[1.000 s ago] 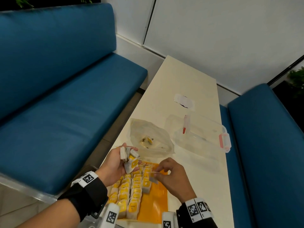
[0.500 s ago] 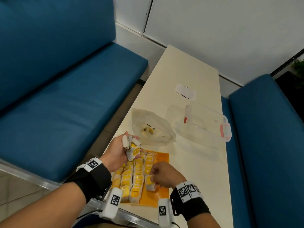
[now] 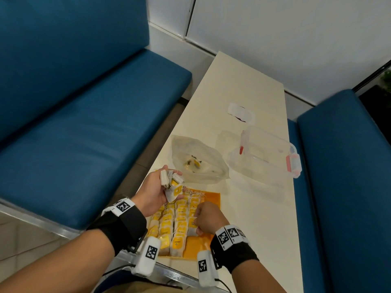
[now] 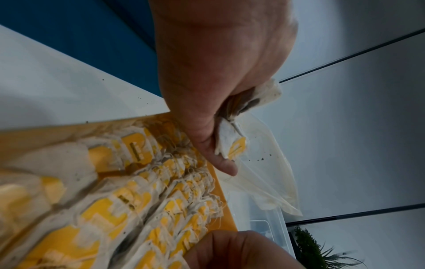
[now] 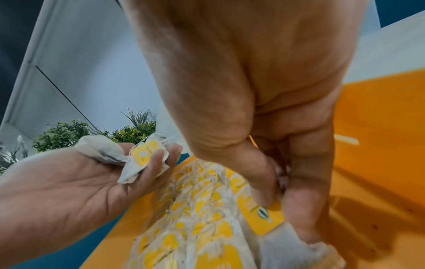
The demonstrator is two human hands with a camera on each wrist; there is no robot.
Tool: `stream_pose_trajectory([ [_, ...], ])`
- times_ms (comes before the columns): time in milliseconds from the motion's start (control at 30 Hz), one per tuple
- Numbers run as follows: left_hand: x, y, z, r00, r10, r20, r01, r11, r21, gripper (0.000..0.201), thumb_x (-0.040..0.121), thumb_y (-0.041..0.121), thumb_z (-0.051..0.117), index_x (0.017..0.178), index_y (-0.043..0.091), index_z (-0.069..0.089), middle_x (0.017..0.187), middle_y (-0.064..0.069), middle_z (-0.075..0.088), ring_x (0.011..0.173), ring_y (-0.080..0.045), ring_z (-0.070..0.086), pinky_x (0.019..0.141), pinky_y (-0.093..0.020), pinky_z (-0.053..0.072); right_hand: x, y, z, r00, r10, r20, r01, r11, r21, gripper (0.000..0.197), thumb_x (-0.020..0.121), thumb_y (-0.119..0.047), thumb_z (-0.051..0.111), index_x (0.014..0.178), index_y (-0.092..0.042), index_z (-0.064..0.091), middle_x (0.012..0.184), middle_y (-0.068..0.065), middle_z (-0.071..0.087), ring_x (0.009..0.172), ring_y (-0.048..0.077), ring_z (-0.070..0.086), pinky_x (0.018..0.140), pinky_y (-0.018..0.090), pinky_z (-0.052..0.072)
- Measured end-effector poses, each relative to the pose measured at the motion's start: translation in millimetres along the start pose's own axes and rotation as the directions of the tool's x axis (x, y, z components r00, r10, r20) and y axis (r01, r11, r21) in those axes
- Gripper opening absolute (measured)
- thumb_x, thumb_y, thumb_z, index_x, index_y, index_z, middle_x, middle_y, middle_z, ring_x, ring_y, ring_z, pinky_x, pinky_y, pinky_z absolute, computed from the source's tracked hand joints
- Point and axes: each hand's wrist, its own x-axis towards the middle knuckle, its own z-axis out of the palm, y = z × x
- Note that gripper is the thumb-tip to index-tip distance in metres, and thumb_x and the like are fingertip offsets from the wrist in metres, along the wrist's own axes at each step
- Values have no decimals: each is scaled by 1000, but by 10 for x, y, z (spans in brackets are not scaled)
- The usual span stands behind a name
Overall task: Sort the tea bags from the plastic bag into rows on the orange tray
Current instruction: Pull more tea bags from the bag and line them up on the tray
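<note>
Over the orange tray (image 3: 211, 198), on the cream table (image 3: 243, 81): right hand (image 3: 208, 216) pinching a tea bag (image 5: 262, 216) beside rows of tea bags (image 3: 175, 225); left hand (image 3: 156, 191) raised, fingers curled around a bunch of bags (image 3: 172, 186). Beyond, plastic bag (image 3: 198, 163), nearly emptied.
</note>
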Motion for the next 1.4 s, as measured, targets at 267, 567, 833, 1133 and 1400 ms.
stream_pose_trajectory([
  [267, 31, -14, -26, 1000, -14, -11, 14, 1000, -11, 57, 109, 45, 35, 126, 2, 67, 113, -21, 71, 91, -32, 71, 73, -44, 60, 88, 24, 97, 996, 26, -80, -28, 999, -27, 8, 80, 0, 68, 83, -6, 64, 98, 15, 72, 91, 27, 71, 79, 39, 60],
  [567, 4, 20, -14, 998, -54, 34, 57, 992, -115, 55, 107, 46, 36, 126, 4, 66, 114, -22, 69, 94, -38, 71, 74, -48, 62, -38, -14, 33, 971, -16, -239, 42, 993, 106, 12, 87, -7, 60, 88, -18, 55, 94, 3, 64, 86, 19, 64, 68, 26, 52],
  [833, -36, -31, 121, 999, -8, 50, 17, 983, -183, 51, 107, 40, 35, 117, 1, 67, 106, -23, 65, 85, -34, 68, 77, -43, 57, -277, -344, -169, 903, -143, -406, 339, 817, 467, 24, 71, -46, 79, 80, -29, 64, 81, 1, 69, 75, 17, 70, 62, 34, 58],
  [1133, -37, -63, 218, 1000, 25, 12, -22, 978, -208, 52, 107, 41, 36, 115, 2, 68, 115, -27, 65, 109, -40, 61, 107, -53, 44, -230, -389, -113, 899, -97, -427, 330, 791, 515, 33, 73, -32, 84, 97, -31, 62, 89, -3, 65, 79, 13, 67, 67, 38, 60],
  [1400, -59, -69, 232, 1000, -17, -4, 15, 939, -343, 52, 105, 46, 38, 113, 3, 67, 113, -28, 66, 96, -42, 68, 79, -48, 58, -227, -378, -109, 841, -110, -529, 410, 768, 492, 14, 78, -20, 82, 79, -23, 68, 79, -6, 71, 75, 10, 67, 67, 21, 54],
])
